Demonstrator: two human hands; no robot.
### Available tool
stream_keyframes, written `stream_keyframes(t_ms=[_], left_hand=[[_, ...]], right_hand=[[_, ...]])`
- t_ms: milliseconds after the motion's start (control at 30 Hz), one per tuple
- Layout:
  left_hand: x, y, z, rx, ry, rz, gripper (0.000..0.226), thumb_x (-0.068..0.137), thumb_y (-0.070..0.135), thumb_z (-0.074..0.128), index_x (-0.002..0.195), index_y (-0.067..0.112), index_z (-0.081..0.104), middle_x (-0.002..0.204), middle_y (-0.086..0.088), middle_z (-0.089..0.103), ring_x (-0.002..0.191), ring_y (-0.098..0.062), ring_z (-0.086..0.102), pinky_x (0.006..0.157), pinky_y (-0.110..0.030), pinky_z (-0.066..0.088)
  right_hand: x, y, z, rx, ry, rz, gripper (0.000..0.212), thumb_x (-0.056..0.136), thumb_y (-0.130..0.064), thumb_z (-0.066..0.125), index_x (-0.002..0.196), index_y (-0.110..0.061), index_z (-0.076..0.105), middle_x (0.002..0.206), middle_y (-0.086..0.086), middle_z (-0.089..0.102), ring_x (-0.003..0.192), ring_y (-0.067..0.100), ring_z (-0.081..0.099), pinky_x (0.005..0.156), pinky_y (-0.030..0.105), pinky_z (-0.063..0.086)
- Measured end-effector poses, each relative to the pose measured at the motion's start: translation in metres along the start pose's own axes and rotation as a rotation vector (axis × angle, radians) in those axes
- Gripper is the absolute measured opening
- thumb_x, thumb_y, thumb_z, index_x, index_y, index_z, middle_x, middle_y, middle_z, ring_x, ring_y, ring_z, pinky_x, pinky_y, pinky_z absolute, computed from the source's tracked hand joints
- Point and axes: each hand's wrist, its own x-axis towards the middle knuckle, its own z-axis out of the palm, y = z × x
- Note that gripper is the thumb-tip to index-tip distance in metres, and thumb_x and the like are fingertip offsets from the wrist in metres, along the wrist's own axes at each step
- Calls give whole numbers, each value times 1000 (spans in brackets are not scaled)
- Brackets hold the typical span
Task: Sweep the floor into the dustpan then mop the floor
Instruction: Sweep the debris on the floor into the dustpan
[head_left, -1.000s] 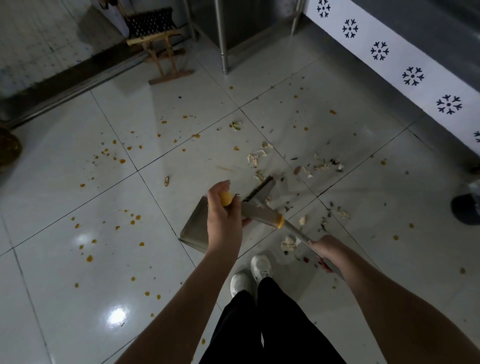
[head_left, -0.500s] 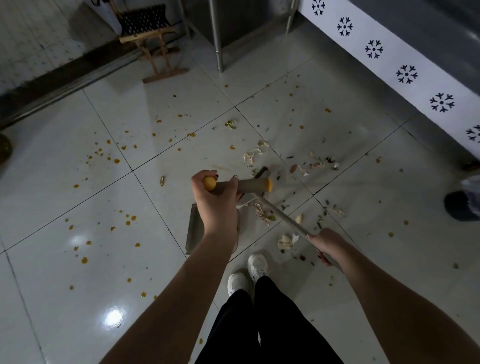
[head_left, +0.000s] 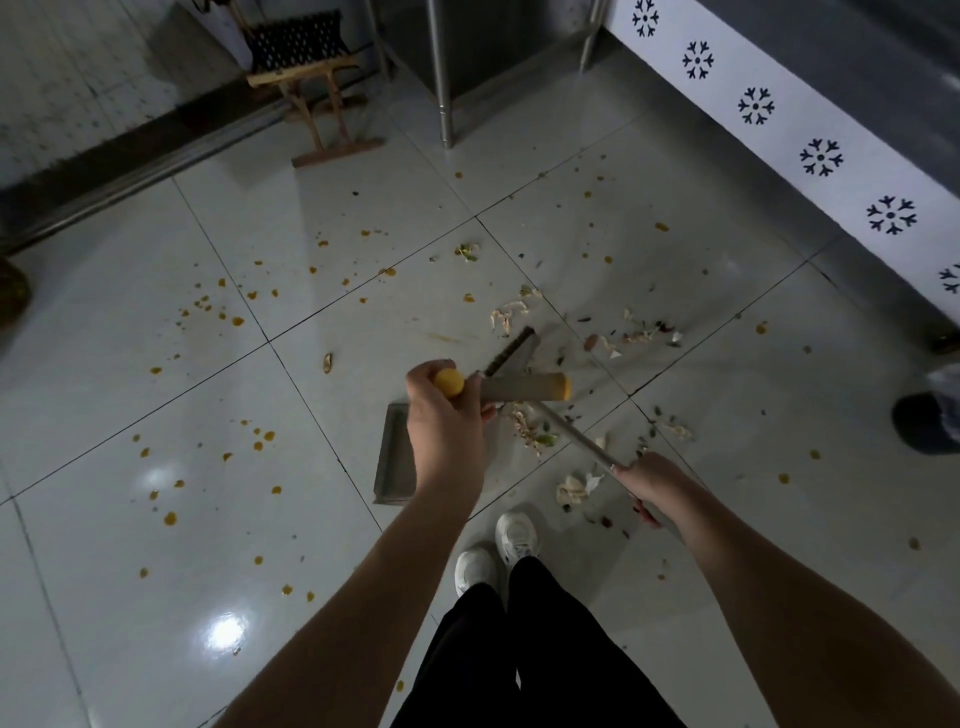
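View: head camera, looking down past both forearms.
Left grip: left hand clamped, fingers curled round the yellow-capped handle. The handle is judged to be the dustpan's, held to stop the pan skidding as litter is pushed at it.
Dustpan: dustpan, grey, on the floor just ahead of the shoes and directly below the left hand. Its open side appears to face the litter on the right.
Right grip: right hand clamped round the metal pole, held low, probably for short, controlled strokes.
Pole: slants from the right hand toward the pan and passes under the handle. A dark bristle strip shows just beyond; what it is attached to cannot be told.
Collected: scraps lying at the pan's mouth.
Outstanding: peelings near the right hand; orange spots well apart to the left.
Stage: sweeping, judged part done; mopping not begun, no mop seen.
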Motion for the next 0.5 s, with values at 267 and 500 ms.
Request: stream_keyframes(t_ms=[267,500], left_hand=[[-6,-6,3,263,257,-123,52,69,39,79,91,11,41,89,-3,48,78,-21,50,67,-32,43],[-19,-12,24,-306,-33,-811,59,78,66,55,81,8,64,75,-7,72,71,-20,68,73,-36,56]], right_hand=[[5,8,4,13,4,28,46,97,-37,48,65,-5,52,54,6,55,33,18,49,36,20,36],[4,13,5,42,-11,36,46,97,-38,49,68,-2,53,57,9,55,43,21,49,47,29,41]])
